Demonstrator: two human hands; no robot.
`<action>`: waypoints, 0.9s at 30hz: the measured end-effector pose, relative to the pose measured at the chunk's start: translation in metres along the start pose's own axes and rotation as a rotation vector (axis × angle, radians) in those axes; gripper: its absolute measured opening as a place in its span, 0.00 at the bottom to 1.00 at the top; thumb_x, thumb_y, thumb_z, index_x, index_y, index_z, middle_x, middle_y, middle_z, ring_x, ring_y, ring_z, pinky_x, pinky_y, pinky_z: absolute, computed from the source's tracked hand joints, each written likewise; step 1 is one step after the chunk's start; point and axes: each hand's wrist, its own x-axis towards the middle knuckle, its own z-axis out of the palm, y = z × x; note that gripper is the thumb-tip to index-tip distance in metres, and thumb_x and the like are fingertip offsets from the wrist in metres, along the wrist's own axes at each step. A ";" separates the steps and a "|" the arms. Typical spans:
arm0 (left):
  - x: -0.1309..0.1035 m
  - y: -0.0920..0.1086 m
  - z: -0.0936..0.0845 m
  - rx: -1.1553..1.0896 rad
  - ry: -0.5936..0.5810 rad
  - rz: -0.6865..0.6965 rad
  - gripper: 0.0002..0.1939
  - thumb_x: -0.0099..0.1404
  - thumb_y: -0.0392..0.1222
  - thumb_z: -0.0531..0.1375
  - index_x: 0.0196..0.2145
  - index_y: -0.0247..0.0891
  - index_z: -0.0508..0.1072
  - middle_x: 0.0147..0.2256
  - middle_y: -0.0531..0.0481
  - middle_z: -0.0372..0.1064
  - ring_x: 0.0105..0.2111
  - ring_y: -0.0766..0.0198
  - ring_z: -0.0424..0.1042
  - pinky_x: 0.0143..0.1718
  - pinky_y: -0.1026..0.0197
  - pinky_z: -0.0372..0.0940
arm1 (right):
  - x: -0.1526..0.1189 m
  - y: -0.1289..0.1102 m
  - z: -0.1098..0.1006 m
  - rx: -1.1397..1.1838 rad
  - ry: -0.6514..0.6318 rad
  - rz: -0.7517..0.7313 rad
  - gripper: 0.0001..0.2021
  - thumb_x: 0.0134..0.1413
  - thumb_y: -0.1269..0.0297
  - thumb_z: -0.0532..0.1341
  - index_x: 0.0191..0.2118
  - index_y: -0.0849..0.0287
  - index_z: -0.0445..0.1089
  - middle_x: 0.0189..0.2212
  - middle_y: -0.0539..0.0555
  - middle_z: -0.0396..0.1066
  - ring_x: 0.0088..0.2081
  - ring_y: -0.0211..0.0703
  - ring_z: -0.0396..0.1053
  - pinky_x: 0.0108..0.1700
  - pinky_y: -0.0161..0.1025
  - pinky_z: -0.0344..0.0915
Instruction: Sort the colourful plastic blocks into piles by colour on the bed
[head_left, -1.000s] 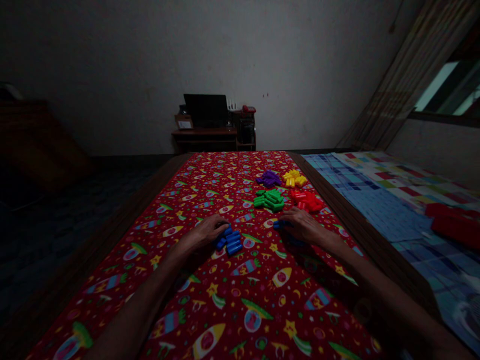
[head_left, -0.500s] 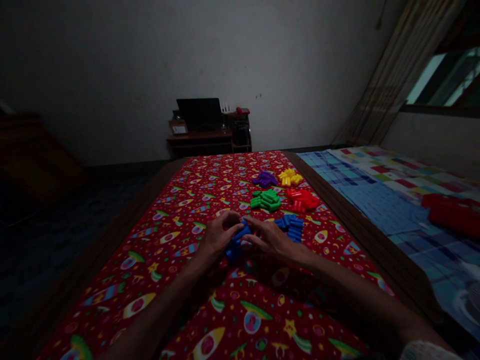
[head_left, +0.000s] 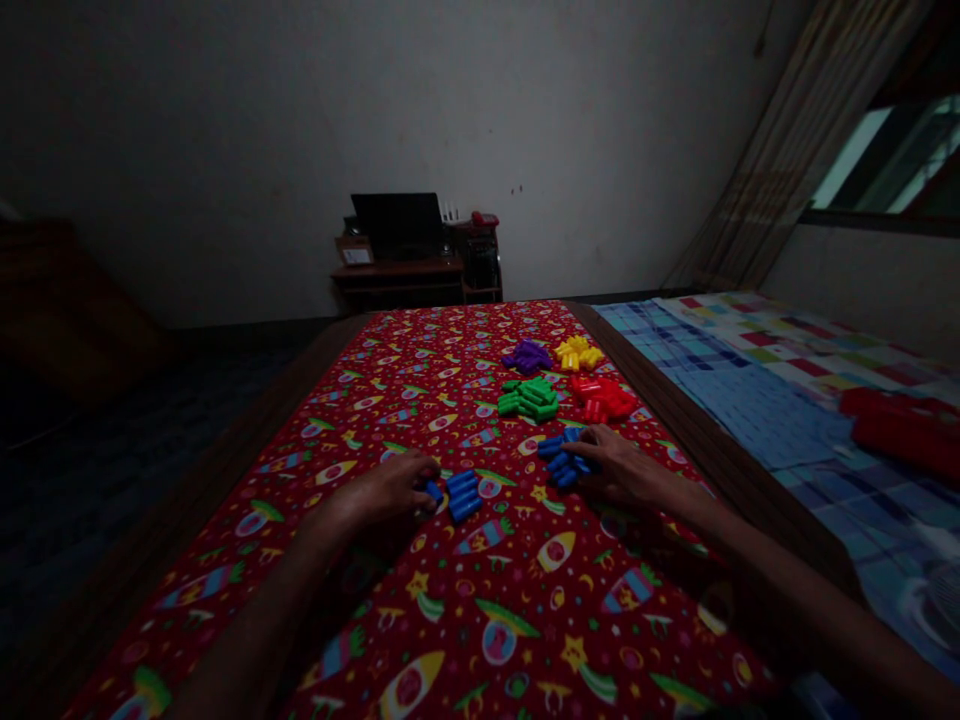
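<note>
My left hand (head_left: 397, 483) is closed, with a short blue tube-shaped block (head_left: 433, 491) pinched at its fingertips. Just right of it, several blue blocks (head_left: 463, 495) lie side by side in a row on the red patterned cloth (head_left: 510, 570). Farther right, my right hand (head_left: 611, 462) curls over the edge of a loose pile of blue blocks (head_left: 562, 463). Its fingers close around a piece there, partly hidden by the hand.
Beyond the blue pile lie heaps of green blocks (head_left: 529, 398), red blocks (head_left: 602, 397), purple blocks (head_left: 527, 356) and yellow blocks (head_left: 577, 352). A desk with a monitor (head_left: 400, 226) stands against the wall. To the right is a bed with a checked sheet (head_left: 780, 400).
My hands were together over the blue blocks in the middle. They have parted: the left moved left with one block, the right moved right to the blue pile, uncovering the row.
</note>
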 end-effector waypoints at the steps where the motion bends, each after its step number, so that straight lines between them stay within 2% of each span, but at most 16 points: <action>1: 0.000 0.000 0.001 0.003 -0.012 -0.010 0.17 0.47 0.46 0.63 0.37 0.43 0.77 0.37 0.49 0.76 0.39 0.55 0.74 0.37 0.63 0.65 | 0.000 -0.001 -0.001 -0.013 0.007 0.018 0.21 0.55 0.61 0.63 0.55 0.55 0.67 0.44 0.60 0.67 0.42 0.47 0.66 0.42 0.44 0.67; 5: 0.006 0.005 -0.005 -0.033 0.001 -0.034 0.12 0.49 0.43 0.60 0.33 0.42 0.77 0.31 0.52 0.76 0.32 0.59 0.74 0.32 0.64 0.64 | 0.010 -0.020 -0.005 0.030 0.062 0.058 0.19 0.57 0.64 0.60 0.55 0.57 0.67 0.42 0.60 0.68 0.40 0.46 0.67 0.40 0.42 0.68; 8: 0.009 0.017 -0.012 -0.154 0.182 -0.027 0.10 0.51 0.44 0.60 0.31 0.40 0.77 0.31 0.51 0.77 0.32 0.58 0.74 0.34 0.62 0.67 | 0.020 -0.046 -0.002 0.136 0.117 0.007 0.17 0.61 0.66 0.56 0.54 0.56 0.67 0.41 0.59 0.69 0.40 0.44 0.69 0.41 0.40 0.68; 10: 0.008 0.034 -0.011 -0.327 0.278 0.025 0.12 0.52 0.46 0.61 0.33 0.39 0.76 0.33 0.50 0.78 0.34 0.57 0.75 0.37 0.60 0.68 | 0.027 -0.063 0.005 0.186 0.154 -0.049 0.18 0.62 0.66 0.55 0.57 0.55 0.64 0.43 0.58 0.70 0.43 0.44 0.69 0.43 0.41 0.69; 12: 0.004 0.056 -0.004 -0.502 0.288 0.091 0.15 0.54 0.48 0.61 0.37 0.38 0.76 0.35 0.49 0.78 0.35 0.57 0.76 0.39 0.58 0.70 | 0.034 -0.077 0.014 0.210 0.210 -0.093 0.22 0.62 0.65 0.55 0.62 0.54 0.57 0.48 0.59 0.69 0.47 0.45 0.69 0.47 0.43 0.68; 14: 0.001 0.078 0.007 -0.569 0.279 0.122 0.16 0.54 0.48 0.62 0.38 0.38 0.76 0.37 0.48 0.78 0.36 0.56 0.76 0.39 0.57 0.70 | 0.040 -0.084 0.024 0.236 0.257 -0.128 0.26 0.62 0.65 0.55 0.64 0.54 0.52 0.51 0.60 0.68 0.49 0.46 0.69 0.49 0.44 0.68; 17: 0.001 0.094 0.021 -0.575 0.273 0.155 0.15 0.56 0.49 0.61 0.38 0.39 0.76 0.37 0.49 0.78 0.36 0.57 0.76 0.40 0.57 0.70 | 0.044 -0.082 0.031 0.273 0.235 -0.122 0.24 0.62 0.69 0.54 0.62 0.55 0.55 0.47 0.59 0.71 0.43 0.44 0.71 0.44 0.42 0.69; 20: 0.003 0.085 0.023 -0.505 0.226 0.169 0.16 0.58 0.51 0.59 0.40 0.40 0.76 0.39 0.48 0.77 0.39 0.57 0.75 0.43 0.58 0.69 | 0.039 -0.065 0.025 0.204 0.215 -0.011 0.17 0.61 0.68 0.54 0.55 0.58 0.63 0.42 0.59 0.73 0.39 0.44 0.71 0.40 0.40 0.69; 24: 0.003 0.051 0.024 -0.196 0.251 0.153 0.18 0.58 0.50 0.60 0.46 0.43 0.75 0.47 0.46 0.74 0.48 0.53 0.71 0.51 0.55 0.65 | 0.019 -0.033 0.007 0.017 0.164 0.105 0.13 0.62 0.64 0.54 0.50 0.60 0.68 0.40 0.61 0.71 0.39 0.47 0.69 0.41 0.43 0.68; 27: 0.005 0.030 0.031 -0.052 0.217 0.158 0.17 0.61 0.49 0.57 0.46 0.42 0.74 0.47 0.43 0.72 0.48 0.54 0.70 0.51 0.55 0.64 | 0.008 -0.013 0.004 -0.024 0.105 0.142 0.13 0.61 0.63 0.54 0.47 0.60 0.71 0.40 0.61 0.70 0.39 0.47 0.69 0.41 0.44 0.68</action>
